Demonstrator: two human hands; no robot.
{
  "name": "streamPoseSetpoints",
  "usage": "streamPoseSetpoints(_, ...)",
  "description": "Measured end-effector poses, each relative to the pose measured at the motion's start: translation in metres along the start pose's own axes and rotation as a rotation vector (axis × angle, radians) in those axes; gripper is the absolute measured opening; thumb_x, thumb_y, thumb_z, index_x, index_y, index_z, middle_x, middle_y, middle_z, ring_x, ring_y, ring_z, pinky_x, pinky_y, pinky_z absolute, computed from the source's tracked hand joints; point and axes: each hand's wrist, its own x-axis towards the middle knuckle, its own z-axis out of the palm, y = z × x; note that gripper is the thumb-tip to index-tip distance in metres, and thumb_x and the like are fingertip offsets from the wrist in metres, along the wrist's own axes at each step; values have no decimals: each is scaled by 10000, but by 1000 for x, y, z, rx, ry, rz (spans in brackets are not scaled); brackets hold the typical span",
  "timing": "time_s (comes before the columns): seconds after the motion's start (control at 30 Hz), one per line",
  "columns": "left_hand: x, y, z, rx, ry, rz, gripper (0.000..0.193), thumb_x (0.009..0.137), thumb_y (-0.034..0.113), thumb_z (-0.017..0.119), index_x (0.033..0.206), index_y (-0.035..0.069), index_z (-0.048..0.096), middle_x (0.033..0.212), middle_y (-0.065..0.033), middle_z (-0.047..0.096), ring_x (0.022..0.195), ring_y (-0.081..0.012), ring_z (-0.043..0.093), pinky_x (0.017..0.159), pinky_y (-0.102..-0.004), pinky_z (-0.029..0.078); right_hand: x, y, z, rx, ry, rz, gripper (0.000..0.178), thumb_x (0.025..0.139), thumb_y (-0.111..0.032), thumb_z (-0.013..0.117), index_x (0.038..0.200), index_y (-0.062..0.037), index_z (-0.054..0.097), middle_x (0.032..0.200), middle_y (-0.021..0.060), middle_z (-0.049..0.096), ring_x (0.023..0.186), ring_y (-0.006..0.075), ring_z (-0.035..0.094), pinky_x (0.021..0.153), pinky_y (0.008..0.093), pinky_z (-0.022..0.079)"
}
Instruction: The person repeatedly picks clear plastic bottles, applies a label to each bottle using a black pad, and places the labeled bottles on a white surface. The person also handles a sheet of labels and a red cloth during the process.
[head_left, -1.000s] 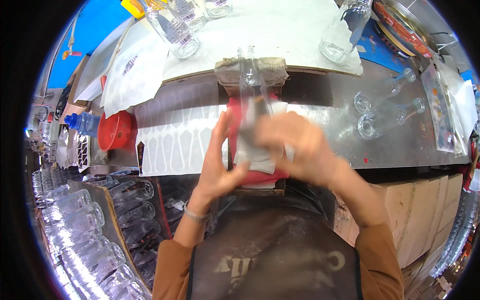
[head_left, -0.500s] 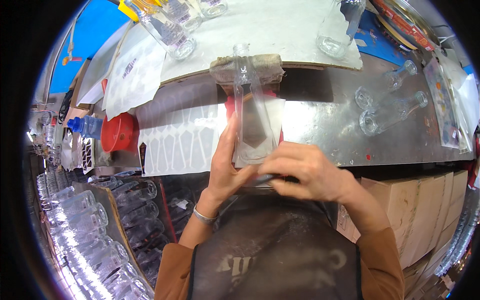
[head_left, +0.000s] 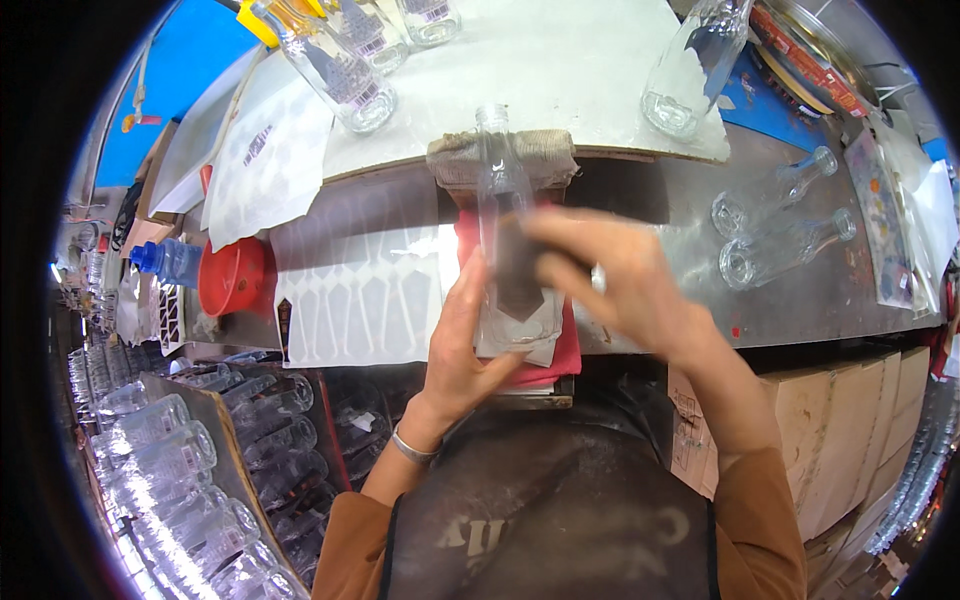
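Your long-neck clear glass bottle (head_left: 508, 192) lies btwn your two hands, on its side, long axis running away from you: neck up on the cloth-wrapped rest (head_left: 450, 160), base nearest your apron (head_left: 560, 500), over the red cloth (head_left: 567, 350). The axis tips only slightly off straight, neck a touch left of base.

Key relation: your R hand (head_left: 618, 272) comes in from the right, across that axis, w/ its fingertips over mid-body, on or just above a dark patch (head_left: 520, 290) that tapers to a pt toward the base. Your L hand (head_left: 462, 345) sits left of the lower body, so both hands are close; R is further up the bottle, L nearer the base.

Grip: L is spread in a V, fingers along the left wall, thumb by the base, not wrapped round. R is blurred, fingers bent; can't tell if it's pinching smth or just pressing, as the dark blur hides the tips.

Vs half a sec ago: R was down at the base, w/ a dark edge at its fingertips; now it's up over mid-body. L stays approx where it was, same side. Bottle's neck is still on the rest.
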Motion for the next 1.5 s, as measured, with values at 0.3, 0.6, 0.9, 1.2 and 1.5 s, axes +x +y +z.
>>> streamPoseSetpoints(0.3, 84, 1, -21, -375, 68, -481, 545, 1022, 448, 525, 1222, -53, 600, 1054, -131, 692, 957, -179, 648, 860, -314, 505, 24, 29, -5, 529, 279, 538, 253, 974, -123, 567, 1160, -12, 698, 994, 5, 720, 857, 73, 594, 814, 226, 481)
streamPoseSetpoints(0.6, 107, -22, 9, -394, 143, -539, 529, 1053, 496, 466, 1103, -11, 607, 874, -102, 694, 756, -126, 656, 707, -246, 537, 0, 34, 2, 671, 45, 774, 390, 1053, -334, 538, 1069, 20, 701, 768, 37, 656, 736, 71, 558, 762, 221, 413)
streamPoseSetpoints(0.9, 97, -10, 16, -663, 189, -505, 520, 1096, 456, 358, 1067, 17, 636, 895, -64, 695, 760, -87, 621, 667, -224, 488, 43, 32, 21, 228, -197, 695, 665, 957, -600, 500, 858, 2, 763, 733, 125, 722, 731, 276, 693, 765, 359, 521)
streamPoseSetpoints(1.2, 97, -5, 16, -831, 160, -567, 522, 1093, 469, 364, 1083, 25, 640, 912, -22, 674, 763, -72, 581, 687, -237, 452, 42, 38, 25, 262, -204, 735, 643, 936, -599, 524, 796, -17, 757, 724, 126, 715, 733, 286, 693, 752, 356, 523)
streamPoseSetpoints(1.5, 94, -11, 17, -677, 107, -419, 662, 1039, 616, 358, 1187, 13, 586, 970, -49, 641, 916, -125, 609, 660, -249, 492, 52, 34, 18, 221, -333, 768, 702, 950, -632, 496, 844, 7, 765, 834, 125, 746, 795, 244, 705, 772, 362, 526)
